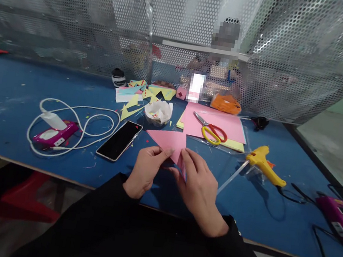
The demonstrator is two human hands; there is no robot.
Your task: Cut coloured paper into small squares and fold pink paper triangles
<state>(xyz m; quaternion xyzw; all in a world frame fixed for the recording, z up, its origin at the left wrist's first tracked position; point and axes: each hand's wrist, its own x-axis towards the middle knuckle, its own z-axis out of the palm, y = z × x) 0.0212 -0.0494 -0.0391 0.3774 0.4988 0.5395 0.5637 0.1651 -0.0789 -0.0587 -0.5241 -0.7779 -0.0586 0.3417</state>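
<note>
A pink sheet of paper (174, 141), folded to a point on its left, is held between my two hands above the near part of the table. My left hand (146, 170) pinches its lower edge, thumb on top. On the right side my right hand (199, 183) grips the paper with its fingers along the folded edge; part of the fold is hidden under them. Just beyond lie scissors (212, 130) with red and yellow handles, resting on a stack of pink and yellow sheets (236, 129). A dark-screened phone (119, 141) lies left of my left hand.
A yellow glue gun (263, 162) and a purple power strip (341, 218) with black cords lie right. A white cable (88, 109) loops around another purple power strip (56, 133) left. Behind stand a bowl of scraps (158, 113), yellow paper pieces (131, 105) and a perforated metal screen (88, 15).
</note>
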